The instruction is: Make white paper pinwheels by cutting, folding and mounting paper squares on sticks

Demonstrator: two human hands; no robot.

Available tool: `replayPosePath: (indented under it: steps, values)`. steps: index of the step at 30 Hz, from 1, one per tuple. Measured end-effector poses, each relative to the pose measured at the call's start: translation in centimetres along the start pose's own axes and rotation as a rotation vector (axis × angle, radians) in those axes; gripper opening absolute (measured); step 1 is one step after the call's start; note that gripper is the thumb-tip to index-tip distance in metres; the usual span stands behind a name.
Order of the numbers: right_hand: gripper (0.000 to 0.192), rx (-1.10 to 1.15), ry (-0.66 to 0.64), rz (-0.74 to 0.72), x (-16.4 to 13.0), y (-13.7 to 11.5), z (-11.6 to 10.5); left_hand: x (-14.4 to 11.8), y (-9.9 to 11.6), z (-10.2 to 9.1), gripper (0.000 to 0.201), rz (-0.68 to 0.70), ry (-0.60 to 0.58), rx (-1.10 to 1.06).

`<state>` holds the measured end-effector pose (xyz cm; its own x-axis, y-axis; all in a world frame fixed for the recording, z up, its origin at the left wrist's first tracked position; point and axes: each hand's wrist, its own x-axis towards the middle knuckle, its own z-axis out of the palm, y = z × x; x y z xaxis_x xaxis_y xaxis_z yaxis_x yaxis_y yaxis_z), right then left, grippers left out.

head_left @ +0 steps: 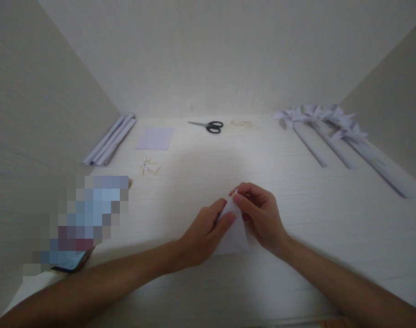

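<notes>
A sheet of white paper (233, 237) is held up between both hands near the front middle of the table, its top coming to a point. My left hand (210, 228) grips its left side, thumb lying across the front face. At the pointed top, my right hand (261, 212) pinches the paper between thumb and fingers. Some fingertips of both hands are hidden behind the sheet.
Black-handled scissors (213, 126) lie at the back. Paper pinwheels (312, 114) on rolled sticks lie at right. Paper rolls (110, 139), a square sheet (155, 138), cotton swab pieces (149, 166) and a pixelated phone (73, 262) are at left. Walls enclose the table (313, 205).
</notes>
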<state>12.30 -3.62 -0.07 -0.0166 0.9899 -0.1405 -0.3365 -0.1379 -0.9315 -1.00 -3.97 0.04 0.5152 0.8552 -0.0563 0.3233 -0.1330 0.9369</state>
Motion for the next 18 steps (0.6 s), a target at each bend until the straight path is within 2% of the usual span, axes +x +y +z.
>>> replayPosePath:
  steps: [10, 18]
  values:
    - [0.01, 0.001, -0.019, -0.052, -0.46, -0.28, 0.19, -0.66, 0.03, 0.29, 0.022, 0.0, 0.003, 0.005]
    - [0.01, 0.027, -0.017, 0.006, -0.57, -0.3, 0.17, -0.69, -0.02, 0.48, 0.022, -0.009, 0.023, 0.036]
